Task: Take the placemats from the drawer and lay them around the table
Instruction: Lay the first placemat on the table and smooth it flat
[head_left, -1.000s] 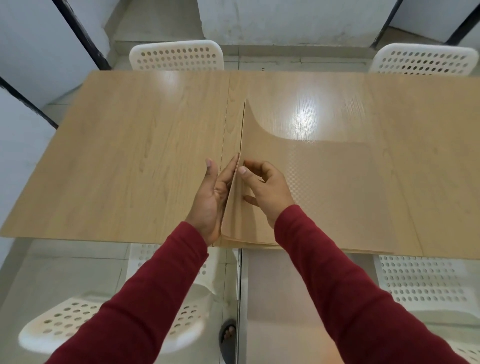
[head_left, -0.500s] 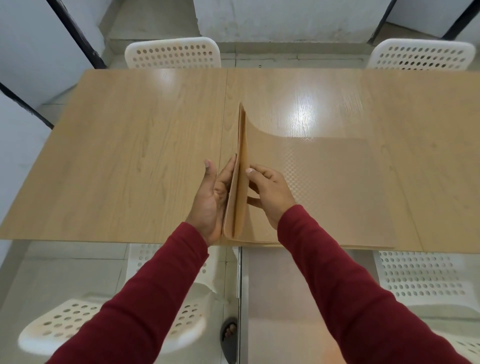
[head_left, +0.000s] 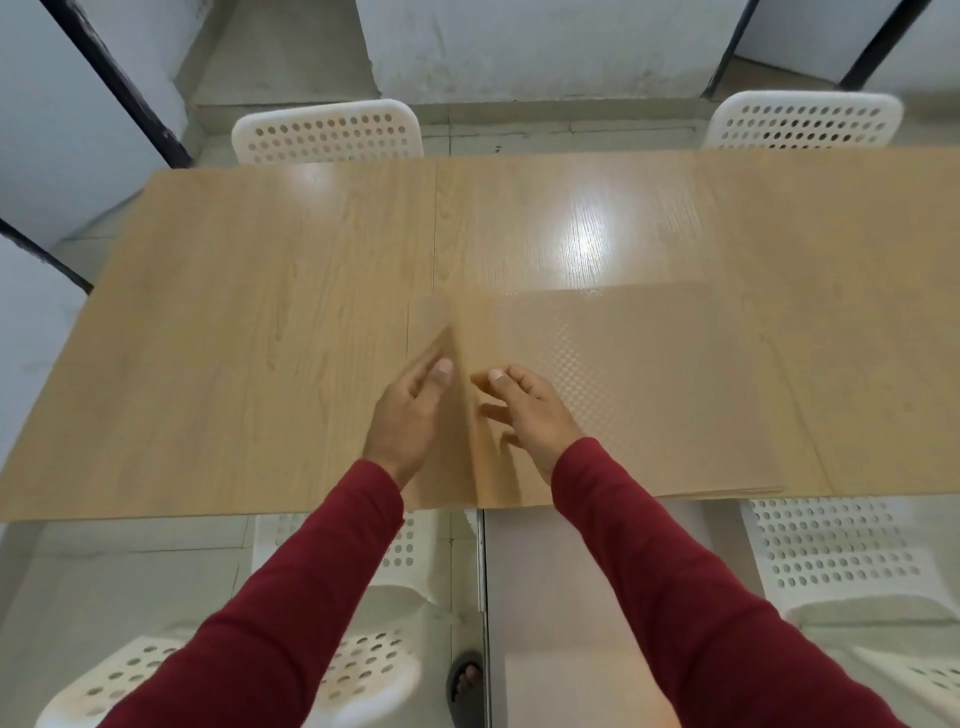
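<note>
Top placemat (head_left: 434, 327) looked thin, floppy, slick (half see-through); I'd take its edge, where the left hand (head_left: 410, 415) pinched it; fingers of the right hand (head_left: 530, 410) curled, hold unclear.

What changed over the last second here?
The top placemat, earlier raised upright at its left edge, has dropped low and slid left past the stack, held by the left hand. The right hand stays over the stack; table and chairs unchanged.
</note>
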